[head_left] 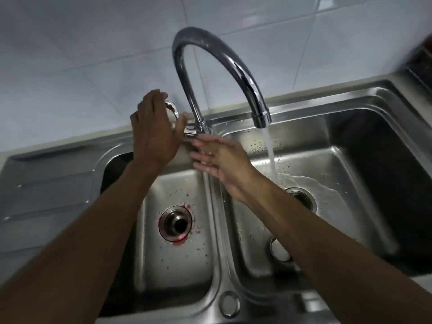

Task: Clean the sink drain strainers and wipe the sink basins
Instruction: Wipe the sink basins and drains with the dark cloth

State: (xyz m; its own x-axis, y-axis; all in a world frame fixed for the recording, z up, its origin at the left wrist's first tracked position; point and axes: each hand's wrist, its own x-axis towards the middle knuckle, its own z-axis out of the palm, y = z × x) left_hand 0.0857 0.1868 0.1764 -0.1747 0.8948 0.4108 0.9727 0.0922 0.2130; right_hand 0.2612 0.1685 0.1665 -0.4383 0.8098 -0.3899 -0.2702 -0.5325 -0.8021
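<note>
A steel double sink fills the view. The left basin point(182, 258) has a drain strainer point(175, 224) ringed with red residue and red specks. In the right basin point(339, 174) water runs from the curved tap point(233, 66) and pools around a second drain point(300, 197), partly hidden by my right forearm. My left hand point(153, 132) is at the tap's lever handle point(171, 109), fingers around it. My right hand point(217, 159) hovers with straight, wet fingers just below the tap base, over the divider between the basins, holding nothing.
A white-tiled wall point(93, 54) rises behind the sink. A ribbed draining board point(46, 183) lies left of the left basin. A round overflow cap point(280, 250) sits on the right basin's near wall. A dark object point(423, 59) stands at the far right edge.
</note>
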